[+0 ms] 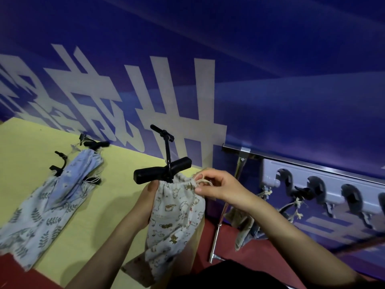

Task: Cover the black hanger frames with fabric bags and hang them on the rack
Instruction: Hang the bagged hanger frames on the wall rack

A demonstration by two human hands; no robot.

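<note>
A black hanger frame stands upright in mid-view, its lower part inside a cream fabric bag printed with small animals. My left hand grips the bag's left side just under the gathered neck. My right hand pinches the drawstring at the neck's right side. Two more covered hangers lie on the yellow table: a light blue bag and a leaf-print bag, black hooks sticking out. On the rack at right, one covered hanger hangs from a hook.
The rack is a grey rail with several dark hooks, fixed on a metal stand before a blue banner wall. Red floor shows under the rack and at the table's front edge.
</note>
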